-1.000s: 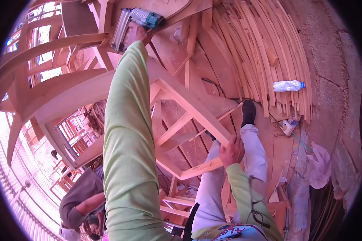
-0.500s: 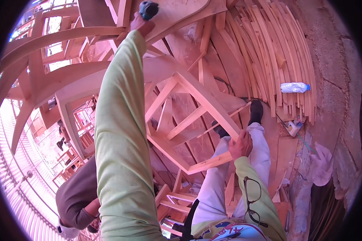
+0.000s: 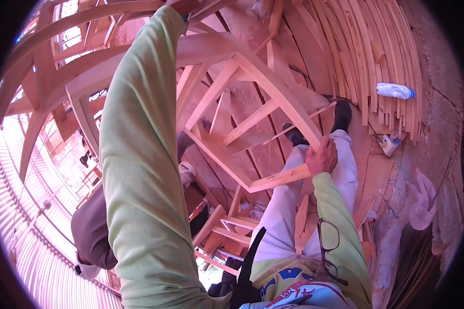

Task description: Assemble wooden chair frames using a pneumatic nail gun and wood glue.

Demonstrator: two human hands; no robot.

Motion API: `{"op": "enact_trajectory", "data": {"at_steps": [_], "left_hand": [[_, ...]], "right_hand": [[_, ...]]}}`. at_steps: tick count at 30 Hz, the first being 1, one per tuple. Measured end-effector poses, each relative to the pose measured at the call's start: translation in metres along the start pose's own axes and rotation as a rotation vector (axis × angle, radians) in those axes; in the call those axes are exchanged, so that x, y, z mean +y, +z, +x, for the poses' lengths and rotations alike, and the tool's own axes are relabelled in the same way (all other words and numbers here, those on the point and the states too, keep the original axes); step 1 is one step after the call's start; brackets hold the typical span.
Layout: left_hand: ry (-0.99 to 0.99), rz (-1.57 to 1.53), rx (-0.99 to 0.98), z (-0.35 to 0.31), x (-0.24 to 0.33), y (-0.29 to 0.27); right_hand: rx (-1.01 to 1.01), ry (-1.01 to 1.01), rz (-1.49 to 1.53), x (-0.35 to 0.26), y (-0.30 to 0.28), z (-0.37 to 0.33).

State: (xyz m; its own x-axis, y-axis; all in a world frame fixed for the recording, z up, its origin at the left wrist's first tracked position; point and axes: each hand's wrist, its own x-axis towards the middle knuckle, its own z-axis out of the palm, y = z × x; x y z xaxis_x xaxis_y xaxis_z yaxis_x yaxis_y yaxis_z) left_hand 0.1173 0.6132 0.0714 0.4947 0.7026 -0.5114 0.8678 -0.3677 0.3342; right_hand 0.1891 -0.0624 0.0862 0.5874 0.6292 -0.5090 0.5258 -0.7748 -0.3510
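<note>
My right hand point(image 3: 322, 156) is closed round the lower right corner of a wooden frame point(image 3: 247, 64). The frame is made of pale bars, with crosspieces inside, and is tilted in front of my legs. My left arm reaches far up the picture, and only part of my left hand point(image 3: 184, 6) shows at the top edge. Its fingers are cut off there, so what it holds is out of sight. A broad curved wooden piece point(image 3: 201, 49) runs behind my left forearm, just below that hand.
Long wooden strips point(image 3: 345, 56) lie stacked at the upper right, with a plastic bottle point(image 3: 395, 91) on them. A power socket point(image 3: 389, 146) with a cable lies nearby. At the left, a person in dark clothing point(image 3: 93, 226) bends over. Curved wooden parts point(image 3: 41, 77) crowd the upper left.
The view has shifted so that my left hand and the power tool it held have slid up, the tool out of sight. My right hand keeps its grip on the frame's corner.
</note>
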Motion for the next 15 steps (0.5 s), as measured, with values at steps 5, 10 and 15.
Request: {"op": "enact_trajectory", "data": {"at_steps": [5, 10, 15], "left_hand": [[0.018, 0.047, -0.015, -0.041, 0.02, -0.021], [0.047, 0.072, -0.033, -0.067, 0.05, -0.015], [0.061, -0.077, 0.06, -0.054, 0.02, -0.008]], "right_hand": [[-0.024, -0.016, 0.037, -0.011, 0.002, -0.004], [0.001, -0.037, 0.047, -0.008, 0.003, -0.005], [-0.004, -0.028, 0.074, -0.004, 0.002, -0.009]]}}
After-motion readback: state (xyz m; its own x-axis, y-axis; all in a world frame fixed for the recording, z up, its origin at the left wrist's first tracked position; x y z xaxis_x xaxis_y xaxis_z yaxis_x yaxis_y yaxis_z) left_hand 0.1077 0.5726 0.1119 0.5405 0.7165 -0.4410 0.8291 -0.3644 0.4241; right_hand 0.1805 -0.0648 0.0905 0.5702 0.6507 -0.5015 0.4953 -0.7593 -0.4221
